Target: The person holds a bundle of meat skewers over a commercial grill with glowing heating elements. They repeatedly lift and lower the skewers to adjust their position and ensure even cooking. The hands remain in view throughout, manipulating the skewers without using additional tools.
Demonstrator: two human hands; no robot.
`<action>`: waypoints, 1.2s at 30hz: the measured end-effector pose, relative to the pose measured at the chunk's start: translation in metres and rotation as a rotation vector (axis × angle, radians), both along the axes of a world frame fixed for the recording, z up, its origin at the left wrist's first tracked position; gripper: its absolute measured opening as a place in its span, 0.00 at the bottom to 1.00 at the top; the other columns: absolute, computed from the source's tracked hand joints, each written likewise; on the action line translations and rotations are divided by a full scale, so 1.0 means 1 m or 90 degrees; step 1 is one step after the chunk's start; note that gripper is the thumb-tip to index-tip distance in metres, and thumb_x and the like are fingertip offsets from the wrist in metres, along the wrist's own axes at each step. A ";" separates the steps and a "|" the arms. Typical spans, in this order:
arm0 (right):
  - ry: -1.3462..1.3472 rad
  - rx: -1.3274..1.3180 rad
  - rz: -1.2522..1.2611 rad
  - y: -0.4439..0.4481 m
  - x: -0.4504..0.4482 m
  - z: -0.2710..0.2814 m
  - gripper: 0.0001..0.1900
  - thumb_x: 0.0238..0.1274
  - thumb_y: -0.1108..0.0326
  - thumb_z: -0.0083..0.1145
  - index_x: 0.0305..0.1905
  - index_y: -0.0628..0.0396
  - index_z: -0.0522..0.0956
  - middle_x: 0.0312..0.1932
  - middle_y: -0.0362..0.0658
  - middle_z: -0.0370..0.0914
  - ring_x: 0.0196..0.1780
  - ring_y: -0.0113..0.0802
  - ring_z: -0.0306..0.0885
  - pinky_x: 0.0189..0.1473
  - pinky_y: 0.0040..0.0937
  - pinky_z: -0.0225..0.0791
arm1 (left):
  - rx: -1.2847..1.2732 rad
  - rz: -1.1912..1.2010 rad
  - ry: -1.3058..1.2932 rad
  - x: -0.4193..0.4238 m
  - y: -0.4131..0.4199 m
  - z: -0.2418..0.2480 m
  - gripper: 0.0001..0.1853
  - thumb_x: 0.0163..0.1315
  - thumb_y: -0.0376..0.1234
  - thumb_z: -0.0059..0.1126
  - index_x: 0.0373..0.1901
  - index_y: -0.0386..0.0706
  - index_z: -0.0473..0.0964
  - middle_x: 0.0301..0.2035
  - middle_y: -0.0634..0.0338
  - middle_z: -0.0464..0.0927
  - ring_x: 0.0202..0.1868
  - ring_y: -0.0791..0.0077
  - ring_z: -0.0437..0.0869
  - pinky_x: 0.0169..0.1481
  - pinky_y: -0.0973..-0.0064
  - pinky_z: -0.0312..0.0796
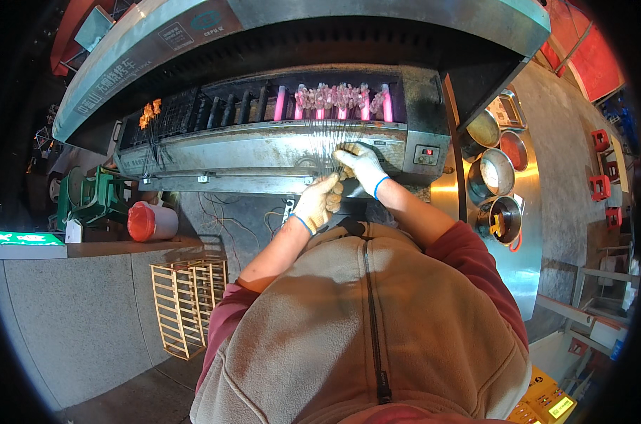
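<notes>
Both my hands wear pale work gloves with blue cuffs. My left hand (320,201) is closed around the lower ends of a fan of thin metal skewers (323,143). Higher and to the right, my right hand (361,163) curls its fingers over the same skewers' handles. Pieces of pinkish-grey meat (333,99) on their far ends lie in a row over glowing tubes (388,103) of a stainless-steel barbecue grill (257,151). Further left on the grill rests a smaller bunch of browned meat skewers (150,113), apart from my hands.
A metal hood (299,18) overhangs the grill. On the right, a steel counter (521,281) carries several round pots, including one with a yellow-handled utensil (496,227). A wooden rack (188,307), a lidded bucket (153,221) and green chairs (95,196) stand left; cables (227,217) lie below.
</notes>
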State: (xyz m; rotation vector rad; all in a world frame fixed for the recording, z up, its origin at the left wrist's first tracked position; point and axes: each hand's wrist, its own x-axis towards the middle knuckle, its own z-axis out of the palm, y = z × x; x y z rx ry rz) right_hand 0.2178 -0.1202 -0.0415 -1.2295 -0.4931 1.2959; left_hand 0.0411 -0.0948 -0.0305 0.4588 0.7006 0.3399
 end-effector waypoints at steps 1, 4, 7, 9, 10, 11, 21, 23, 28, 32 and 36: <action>-0.006 -0.015 0.012 0.000 0.000 0.001 0.12 0.68 0.64 0.66 0.51 0.56 0.81 0.43 0.38 0.83 0.37 0.26 0.80 0.37 0.29 0.76 | -0.010 0.003 -0.001 0.001 0.000 0.000 0.12 0.74 0.40 0.57 0.49 0.42 0.76 0.27 0.66 0.73 0.19 0.83 0.63 0.21 0.83 0.57; -0.014 -0.047 0.024 0.000 0.001 0.003 0.13 0.69 0.61 0.65 0.52 0.56 0.81 0.42 0.38 0.83 0.38 0.25 0.79 0.39 0.28 0.74 | -0.022 0.010 -0.011 0.005 0.005 0.000 0.10 0.74 0.39 0.56 0.45 0.42 0.75 0.26 0.67 0.71 0.18 0.83 0.62 0.21 0.84 0.56; -0.012 -0.030 -0.001 0.000 0.000 0.001 0.14 0.70 0.60 0.64 0.53 0.56 0.81 0.43 0.37 0.83 0.39 0.24 0.78 0.41 0.26 0.73 | -0.069 0.008 -0.030 0.014 0.020 -0.001 0.10 0.75 0.40 0.54 0.42 0.43 0.74 0.25 0.68 0.69 0.19 0.83 0.62 0.21 0.83 0.56; -0.010 0.004 -0.022 -0.002 0.002 -0.002 0.15 0.70 0.59 0.64 0.53 0.56 0.81 0.44 0.37 0.83 0.40 0.24 0.77 0.42 0.25 0.72 | -0.099 0.002 -0.050 0.021 0.033 -0.002 0.10 0.76 0.40 0.52 0.41 0.43 0.73 0.24 0.69 0.68 0.19 0.83 0.61 0.21 0.83 0.56; -0.005 0.012 -0.005 -0.007 0.006 -0.003 0.15 0.71 0.58 0.63 0.53 0.55 0.81 0.42 0.37 0.82 0.39 0.23 0.77 0.41 0.24 0.71 | -0.106 -0.002 -0.064 0.024 0.040 -0.001 0.10 0.76 0.40 0.52 0.41 0.44 0.73 0.24 0.69 0.68 0.19 0.83 0.61 0.21 0.83 0.56; -0.001 0.026 0.004 -0.012 0.009 -0.005 0.14 0.72 0.59 0.63 0.53 0.56 0.81 0.41 0.36 0.81 0.38 0.22 0.77 0.40 0.23 0.71 | -0.119 -0.001 -0.072 0.026 0.045 -0.001 0.10 0.77 0.40 0.51 0.41 0.44 0.72 0.24 0.69 0.67 0.19 0.83 0.61 0.21 0.83 0.56; 0.066 -0.016 -0.046 -0.080 0.052 -0.040 0.13 0.75 0.63 0.58 0.52 0.61 0.76 0.31 0.36 0.72 0.27 0.20 0.63 0.27 0.21 0.56 | -0.228 -0.100 -0.201 0.029 0.062 -0.001 0.14 0.79 0.39 0.46 0.54 0.39 0.71 0.21 0.73 0.58 0.18 0.84 0.56 0.22 0.83 0.52; -0.015 -0.087 -0.060 -0.095 0.060 -0.047 0.16 0.73 0.61 0.60 0.55 0.62 0.77 0.34 0.39 0.77 0.28 0.22 0.68 0.29 0.20 0.63 | -0.222 -0.083 -0.188 0.027 0.061 -0.003 0.13 0.79 0.40 0.45 0.51 0.40 0.70 0.20 0.73 0.57 0.17 0.84 0.55 0.20 0.82 0.50; -0.204 -0.088 -0.102 -0.127 0.063 -0.070 0.18 0.71 0.57 0.61 0.52 0.64 0.80 0.40 0.39 0.80 0.42 0.26 0.76 0.47 0.27 0.70 | -0.176 -0.053 -0.138 0.011 0.046 -0.008 0.11 0.77 0.41 0.50 0.49 0.42 0.71 0.19 0.73 0.58 0.17 0.84 0.55 0.19 0.83 0.48; -0.211 -0.117 -0.092 -0.151 0.067 -0.108 0.21 0.70 0.58 0.61 0.57 0.66 0.79 0.44 0.44 0.83 0.44 0.31 0.78 0.46 0.30 0.73 | -0.074 -0.051 -0.056 -0.003 0.033 -0.013 0.14 0.77 0.44 0.49 0.46 0.43 0.72 0.19 0.75 0.56 0.15 0.84 0.53 0.19 0.82 0.47; -0.456 -0.260 0.039 -0.180 0.087 -0.163 0.23 0.65 0.53 0.61 0.54 0.61 0.83 0.49 0.56 0.86 0.53 0.48 0.85 0.55 0.41 0.75 | -0.026 -0.050 -0.017 -0.015 0.025 -0.017 0.19 0.74 0.49 0.55 0.51 0.42 0.73 0.20 0.74 0.59 0.17 0.83 0.56 0.21 0.81 0.49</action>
